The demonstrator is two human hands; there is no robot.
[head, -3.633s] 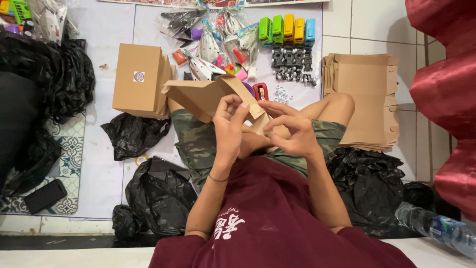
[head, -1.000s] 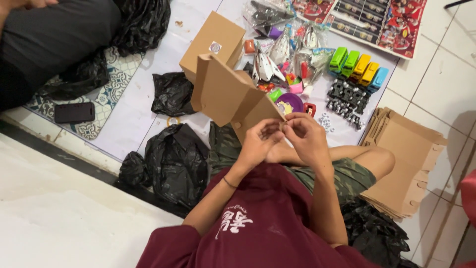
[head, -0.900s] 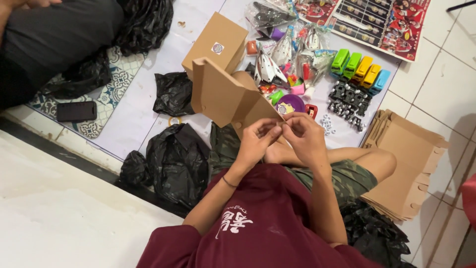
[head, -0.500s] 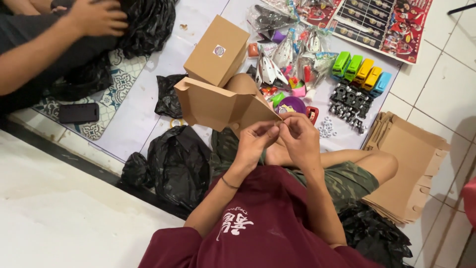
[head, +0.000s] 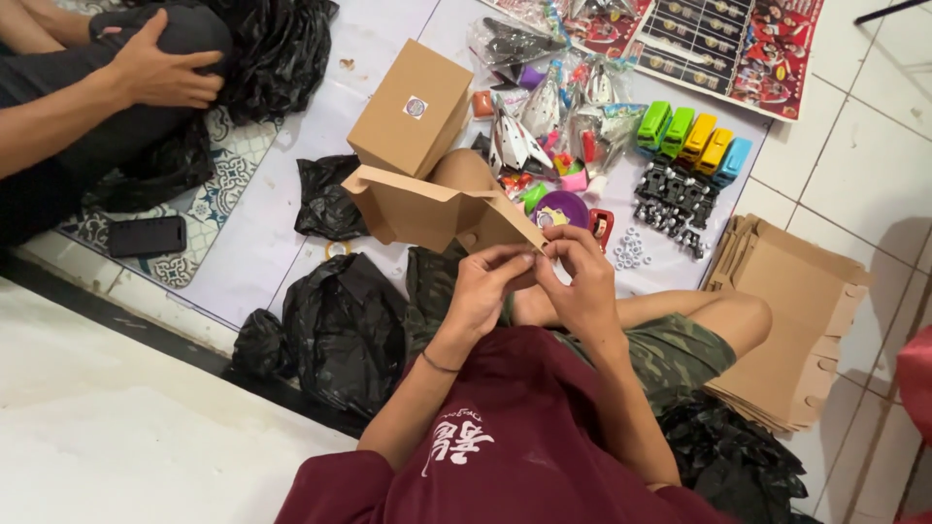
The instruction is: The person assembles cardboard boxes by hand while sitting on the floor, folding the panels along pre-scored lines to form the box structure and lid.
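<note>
Two hands are brought together at a flap of a half-folded brown cardboard box (head: 427, 206), held above the lap. The flap's edge is pinched by the left hand (head: 482, 291) and the right hand (head: 582, 283), fingers pressed together. A closed box (head: 413, 109) is seen on the floor just beyond it, and flat cardboard blanks (head: 791, 325) are stacked by the right knee.

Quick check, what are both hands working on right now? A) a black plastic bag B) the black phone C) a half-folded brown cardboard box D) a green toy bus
C: the left hand and right hand meet at a flap of the half-folded brown cardboard box, held above the lap; the black phone lies untouched on the floor mat.
</note>
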